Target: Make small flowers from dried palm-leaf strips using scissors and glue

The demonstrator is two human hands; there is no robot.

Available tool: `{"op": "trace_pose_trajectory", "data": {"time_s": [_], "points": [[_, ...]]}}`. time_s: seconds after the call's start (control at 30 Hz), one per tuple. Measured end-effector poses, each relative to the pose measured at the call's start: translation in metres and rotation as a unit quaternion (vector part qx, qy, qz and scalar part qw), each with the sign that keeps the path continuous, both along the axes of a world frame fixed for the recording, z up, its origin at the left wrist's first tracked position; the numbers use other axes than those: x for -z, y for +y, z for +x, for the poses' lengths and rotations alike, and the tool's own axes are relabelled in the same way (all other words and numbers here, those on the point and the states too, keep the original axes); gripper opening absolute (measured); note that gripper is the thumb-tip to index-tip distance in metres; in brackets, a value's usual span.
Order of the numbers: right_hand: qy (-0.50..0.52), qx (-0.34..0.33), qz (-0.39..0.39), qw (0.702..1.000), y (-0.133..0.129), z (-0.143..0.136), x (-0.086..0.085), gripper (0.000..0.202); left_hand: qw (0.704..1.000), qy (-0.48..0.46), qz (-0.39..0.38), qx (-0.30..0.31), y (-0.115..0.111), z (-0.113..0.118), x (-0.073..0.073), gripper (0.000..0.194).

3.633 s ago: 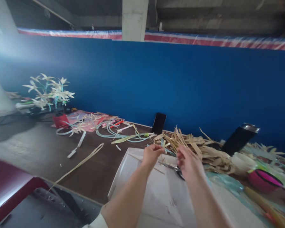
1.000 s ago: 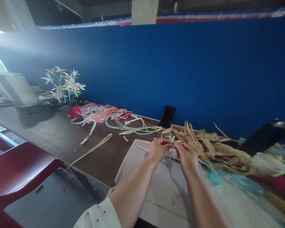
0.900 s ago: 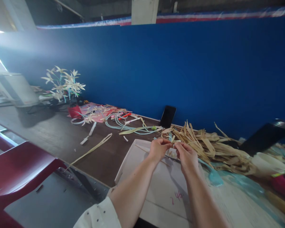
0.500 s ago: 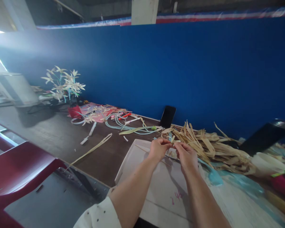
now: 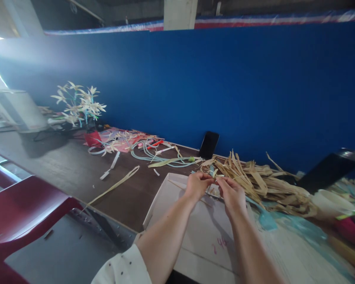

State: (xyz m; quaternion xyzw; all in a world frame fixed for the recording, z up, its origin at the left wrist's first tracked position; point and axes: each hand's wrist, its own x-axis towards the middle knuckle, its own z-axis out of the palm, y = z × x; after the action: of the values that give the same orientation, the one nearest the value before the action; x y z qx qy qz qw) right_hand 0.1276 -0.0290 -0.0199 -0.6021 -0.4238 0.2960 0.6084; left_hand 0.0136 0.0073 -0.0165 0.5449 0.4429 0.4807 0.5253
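Note:
My left hand (image 5: 197, 184) and my right hand (image 5: 231, 191) meet above a white cardboard box lid (image 5: 192, 232). Fingertips of both pinch a small pale-green flower of folded leaf strips (image 5: 215, 176), its petals poking up between them. Its lower part is hidden by my fingers. A thin stick (image 5: 176, 184) lies on the lid beside my left hand, and pink handwriting marks the lid below. Close behind my right hand spreads a heap of dry tan leaf strips (image 5: 254, 177).
A black phone (image 5: 208, 144) leans against the blue partition (image 5: 177, 86). Pale cord (image 5: 139, 152), paper scraps and a flower arrangement (image 5: 84, 102) occupy the table's left. To the right are a dark bottle (image 5: 331, 171) and a white cup (image 5: 334, 203). A red chair (image 5: 26, 213) stands at lower left.
Both hands stay in almost the same place, still pinching the small flower. Only a very slight shift of the view shows.

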Motion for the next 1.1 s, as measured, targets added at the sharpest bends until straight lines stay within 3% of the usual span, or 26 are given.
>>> {"op": "trace_pose_trajectory", "data": {"time_s": [0.6,1.1], "points": [[-0.025,0.004,0.010,1.000,0.001,0.000,0.002,0.042,0.999,0.030,0.025,-0.005,0.000,0.000,0.003,0.016],[0.060,-0.010,0.022,0.998,0.002,-0.003,0.002,0.041,0.994,-0.089,-0.058,-0.010,-0.003,-0.001,-0.009,0.016]]}}
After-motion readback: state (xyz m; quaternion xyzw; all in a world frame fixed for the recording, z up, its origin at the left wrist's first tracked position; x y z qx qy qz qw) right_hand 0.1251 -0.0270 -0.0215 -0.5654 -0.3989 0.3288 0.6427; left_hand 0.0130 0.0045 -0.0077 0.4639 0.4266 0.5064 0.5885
